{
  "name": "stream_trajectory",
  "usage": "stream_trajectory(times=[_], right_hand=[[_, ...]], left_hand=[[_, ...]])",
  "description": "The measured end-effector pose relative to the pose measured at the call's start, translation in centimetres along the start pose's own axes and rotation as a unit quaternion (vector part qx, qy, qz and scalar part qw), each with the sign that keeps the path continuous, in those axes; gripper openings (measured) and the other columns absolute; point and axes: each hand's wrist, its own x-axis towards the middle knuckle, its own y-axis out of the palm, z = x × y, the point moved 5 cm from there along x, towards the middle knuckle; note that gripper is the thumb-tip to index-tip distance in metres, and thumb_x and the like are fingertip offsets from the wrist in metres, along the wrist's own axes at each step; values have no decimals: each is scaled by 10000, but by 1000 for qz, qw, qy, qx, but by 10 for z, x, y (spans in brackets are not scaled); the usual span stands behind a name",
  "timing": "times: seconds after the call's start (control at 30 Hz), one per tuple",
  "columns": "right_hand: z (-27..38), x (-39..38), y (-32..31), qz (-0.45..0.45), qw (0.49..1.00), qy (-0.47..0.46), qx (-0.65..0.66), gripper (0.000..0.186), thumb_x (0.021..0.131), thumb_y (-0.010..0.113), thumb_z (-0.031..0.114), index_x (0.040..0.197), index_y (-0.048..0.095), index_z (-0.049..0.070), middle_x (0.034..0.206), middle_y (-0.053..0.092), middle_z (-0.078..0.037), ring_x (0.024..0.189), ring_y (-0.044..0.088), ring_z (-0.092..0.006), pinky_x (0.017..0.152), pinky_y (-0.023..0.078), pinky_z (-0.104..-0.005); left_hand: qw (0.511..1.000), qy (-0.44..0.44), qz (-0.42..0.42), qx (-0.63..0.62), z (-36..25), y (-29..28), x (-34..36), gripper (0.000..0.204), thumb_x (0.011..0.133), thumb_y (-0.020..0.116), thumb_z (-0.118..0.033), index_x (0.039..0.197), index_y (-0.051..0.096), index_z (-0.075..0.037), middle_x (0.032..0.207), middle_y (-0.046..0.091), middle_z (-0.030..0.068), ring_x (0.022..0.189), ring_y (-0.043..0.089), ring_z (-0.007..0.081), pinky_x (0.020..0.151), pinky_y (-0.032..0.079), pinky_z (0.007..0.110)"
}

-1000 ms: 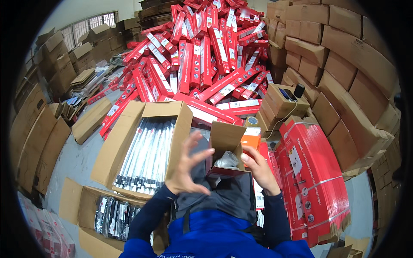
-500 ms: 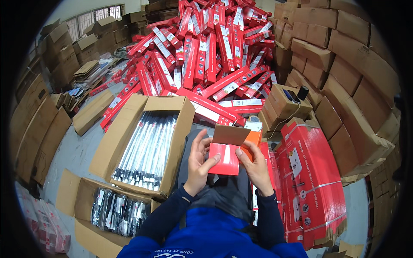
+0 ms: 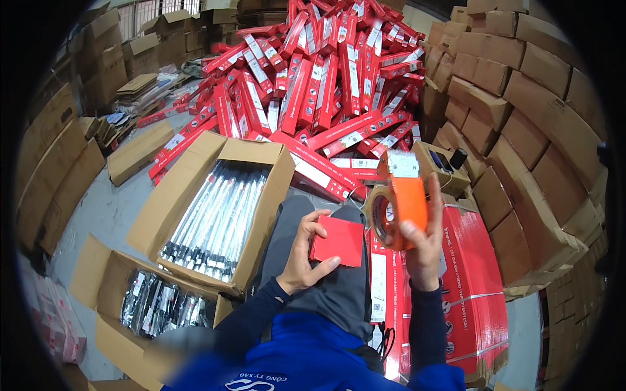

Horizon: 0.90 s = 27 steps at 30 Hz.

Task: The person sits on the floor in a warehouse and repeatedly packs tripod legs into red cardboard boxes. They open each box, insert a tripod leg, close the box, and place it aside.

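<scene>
Holding red box (image 3: 338, 242) by edges, narrow gap before tape dispenser (image 3: 411, 201)

Two hands (image 3: 303, 255) (image 3: 425, 251), one red box (image 3: 338, 242), one tape dispenser (image 3: 411, 202), one tape roll (image 3: 376, 215), one black cylinder (image 3: 458, 157). Two open cartons (image 3: 171, 195) (image 3: 88, 268) beside two legs (image 3: 277, 244) (image 3: 352, 293). Heaped boxes (image 3: 319, 88), poles (image 3: 218, 218), black packets (image 3: 163, 306) and stacked cartons (image 3: 490, 75): many of each, too overlapped to count.

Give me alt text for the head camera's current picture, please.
A person's left hand holds a small red box and the right hand an orange tape dispenser. On the left, an open carton holds long rods; ahead lies a heap of red boxes.
</scene>
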Motion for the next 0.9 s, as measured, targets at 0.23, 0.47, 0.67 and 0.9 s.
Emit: stream_trajectory(times=[0.23,0.47,0.67,0.9], right_hand=[[11,9,33,203,968,143,-42,691,864,824,269,1445,559,5,1317,652,-111,1176,620,-156,1029,483,-320],[30,18,38,287,934,149,-152,675,861,835,265,1435,574,23,1263,682,-110,1145,640,-154,1029,489,-324],[37,30,52,304,920,156,-193,702,843,833,309,1415,580,-9,1247,684,-127,1096,654,-162,984,509,-324],[41,38,29,376,814,227,-380,561,899,788,367,1306,666,0,1066,755,-139,959,712,-169,909,540,-317]], left_hand=[[999,-42,28,6,-3,0,-6,520,901,612,-201,1337,413,1,1548,341,230,1414,404,299,1175,310,406],[995,25,65,75,-66,-27,39,619,1077,340,-513,1121,568,61,1088,561,129,1005,517,253,901,416,348],[946,-277,-32,-166,-50,-28,25,440,1107,433,-374,1132,698,-25,778,629,-39,629,480,24,561,354,200],[963,-239,-113,44,-17,-55,-11,430,1092,524,-246,728,497,-18,676,416,-59,655,349,35,573,315,269]])
